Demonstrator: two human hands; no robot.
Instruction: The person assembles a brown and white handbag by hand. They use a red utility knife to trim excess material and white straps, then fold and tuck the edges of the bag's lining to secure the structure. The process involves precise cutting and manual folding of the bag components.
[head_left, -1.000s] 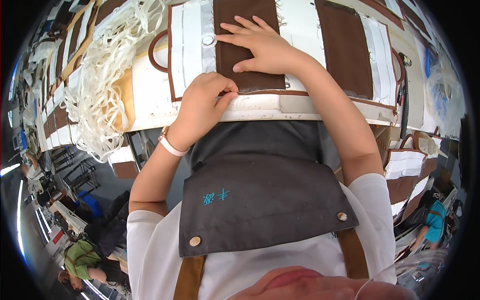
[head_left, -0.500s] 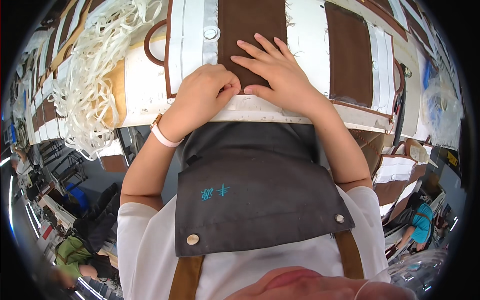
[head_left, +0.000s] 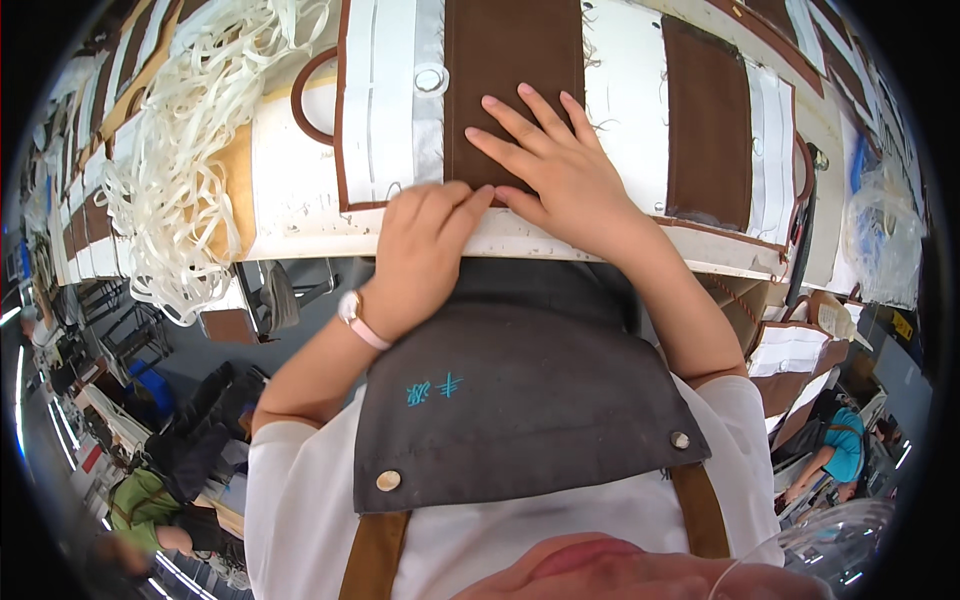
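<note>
A flat fabric bag [head_left: 625, 110] in brown and white bands lies before me, with a brown loop handle [head_left: 298, 100] at its left end and another at its right. A round, pale metallic snap [head_left: 429, 79] sits on its left white part. My left hand [head_left: 425, 245] is at the near edge, fingers and thumb drawn together on the brown-bound hem; the exact grip is partly hidden. My right hand [head_left: 565, 180] lies flat on the brown middle band, fingers spread, its thumb near the left fingertips.
A tangled heap of white tape [head_left: 190, 190] hangs over the table's left edge. The white table edge [head_left: 540, 246] runs close to my apron. Clear plastic bags [head_left: 885, 230] hang at the right, above another brown and white piece [head_left: 795, 360]. Other people sit farther back.
My left hand has turned, its wrist swinging inward and nearer to me, with its fingertips still at the hem. The bag sits slightly lower and further right in view. My right hand stays spread.
</note>
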